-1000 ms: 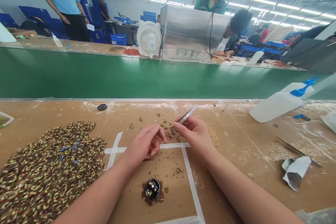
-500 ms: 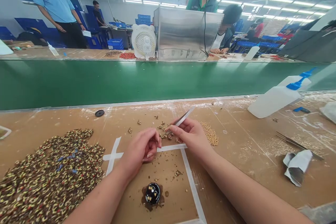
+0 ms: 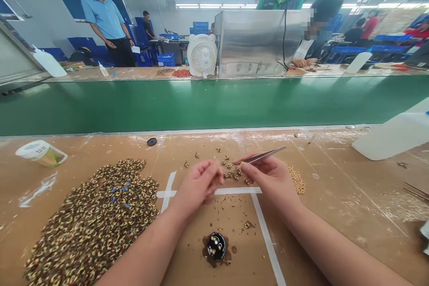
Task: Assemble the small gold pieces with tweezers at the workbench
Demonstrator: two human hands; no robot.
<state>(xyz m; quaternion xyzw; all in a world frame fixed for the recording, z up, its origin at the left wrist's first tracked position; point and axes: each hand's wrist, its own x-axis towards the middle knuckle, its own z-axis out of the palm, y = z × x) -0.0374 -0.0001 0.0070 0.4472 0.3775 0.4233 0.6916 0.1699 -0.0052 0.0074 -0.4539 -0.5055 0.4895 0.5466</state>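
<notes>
The right hand [image 3: 273, 176] pinches a pair of metal tweezers [image 3: 266, 155] between thumb and fingers, the tips pointing toward the left hand [image 3: 201, 181]. That left hand is loosely curled, fingertips drawn together; whether it grips a small piece cannot be told. Between and just beyond them, toward the tabletop's far edge, lies a loose scatter of small dark-and-yellow pieces [image 3: 229, 173]. Tan beads [image 3: 295, 178] are heaped just beside the right hand. Nearer the tabletop's near side, a round black dish [image 3: 216, 246] holds glossy dark liquid with a few pale beads in it.

The work looks to be under way: judging by the scatter, the stocked dish and the bead heap, pieces and beads remain to be handled. Whether the large pile of patterned pieces [image 3: 94, 214] on the tabletop's left is finished or waiting cannot be told.
</notes>
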